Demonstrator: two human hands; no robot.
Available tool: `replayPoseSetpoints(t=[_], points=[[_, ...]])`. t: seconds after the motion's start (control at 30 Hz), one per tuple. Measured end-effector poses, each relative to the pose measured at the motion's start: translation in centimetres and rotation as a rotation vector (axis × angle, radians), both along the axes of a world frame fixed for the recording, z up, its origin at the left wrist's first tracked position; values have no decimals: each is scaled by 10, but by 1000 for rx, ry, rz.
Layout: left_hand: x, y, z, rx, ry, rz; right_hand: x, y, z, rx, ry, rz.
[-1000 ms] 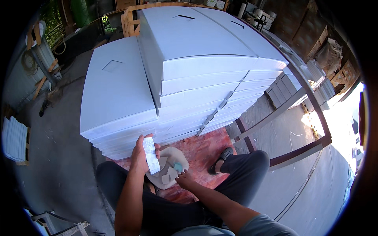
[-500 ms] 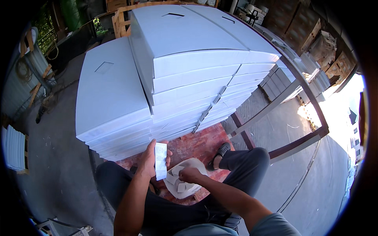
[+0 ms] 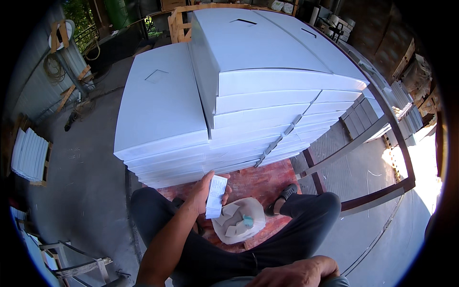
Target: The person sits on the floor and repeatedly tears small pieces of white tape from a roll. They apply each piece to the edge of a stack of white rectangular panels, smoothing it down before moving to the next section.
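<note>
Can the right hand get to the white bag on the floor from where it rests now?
Probably yes. The right hand rests low near the lap, and the white bag lies open between the legs. Only the left hand with its white slips hovers beside it.

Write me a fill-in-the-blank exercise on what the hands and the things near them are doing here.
1. The left hand holds a small stack of white ____.
2. The right hand rests on the person's own ____, holding nothing.
3. The white bag lies open on the ____ mat between the feet.
4. Behind the mat rise stacks of flat ____ boxes.

Missing words: cards; leg; red; white
</note>
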State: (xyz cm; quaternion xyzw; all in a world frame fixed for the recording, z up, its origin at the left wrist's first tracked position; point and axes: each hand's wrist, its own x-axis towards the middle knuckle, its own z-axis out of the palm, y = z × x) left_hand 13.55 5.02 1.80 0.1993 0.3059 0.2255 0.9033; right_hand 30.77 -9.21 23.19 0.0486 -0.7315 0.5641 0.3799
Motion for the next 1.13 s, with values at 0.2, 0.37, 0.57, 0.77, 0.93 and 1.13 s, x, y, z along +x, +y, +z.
replayPoseSetpoints(t=[0.2,0.37,0.57,0.77,0.93,1.13], points=[[-11,0,-12,30,-2,-6,17,-12,-18,-476,77,-268],[14,-2,-10,63,-26,-126,48,39,-121,-642,-618,-1034],[20,-8,-4,52,13,-185,37,60,-182,-438,-823,-1237],[22,-9,-1,51,47,-191,38,63,-193,-599,-733,-1176],[19,-8,-14,-4,52,-200,35,66,-203,-685,-662,-1129],[11,-10,-19,-45,1,-227,32,68,-204,-777,-619,-1023]])
